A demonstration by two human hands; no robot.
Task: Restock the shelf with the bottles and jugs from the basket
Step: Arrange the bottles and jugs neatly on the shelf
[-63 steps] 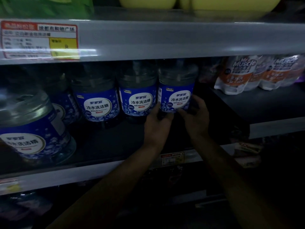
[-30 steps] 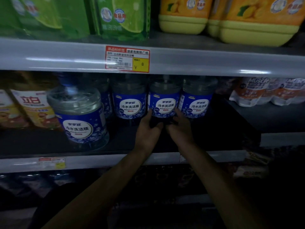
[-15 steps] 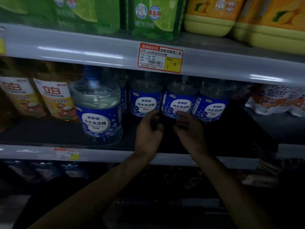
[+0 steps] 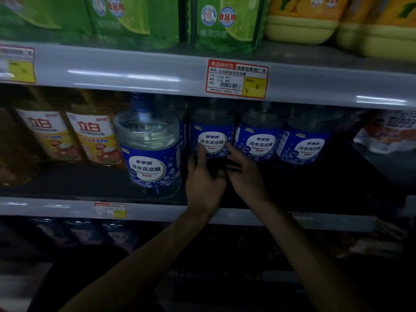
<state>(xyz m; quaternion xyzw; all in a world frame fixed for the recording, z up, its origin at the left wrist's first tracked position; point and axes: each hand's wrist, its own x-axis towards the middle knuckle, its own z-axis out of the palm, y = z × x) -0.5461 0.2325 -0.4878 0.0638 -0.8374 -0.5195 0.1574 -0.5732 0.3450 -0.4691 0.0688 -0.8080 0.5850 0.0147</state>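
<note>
1. The handled jug (image 4: 211, 140), clear with a blue label, stands upright at the back of the middle shelf (image 4: 67, 183); it is the leftmost of a back row of three.
2. The left hand (image 4: 202, 183) reaches in from below; its fingers (image 4: 200, 149) lie fairly straight up the front-left of this jug, touching the label, so the hand is open against it.
3. The right hand (image 4: 245, 179) is just beside the left; its forefinger (image 4: 227, 145) points up and touches the label's right edge; the other fingers are bent lower down, and in the dim light I cannot tell whether they grip the jug.
4. The second jug (image 4: 258, 140) stands just to the right, seemingly touching the first; the third jug (image 4: 308, 143) stands beside that, all labels facing out.
5. A front jug (image 4: 150, 154) of the same kind, with a blue cap, stands to the left and nearer the shelf's front edge.
6. Further left stand two yellow-labelled bottles (image 4: 92, 136); at the far right lie white pouches (image 4: 389, 134), blurred.
7. A small price tag (image 4: 110, 210) sits on the shelf's front strip below the front jug.
8. A red and yellow price tag (image 4: 236, 78) sits on the rail above the back row; another tag (image 4: 16, 65) shows at the far left.
9. On the upper shelf stand green packs (image 4: 135, 16) and, to the right, yellow jugs (image 4: 301, 28).
10. The space below is too dark to make out.
</note>
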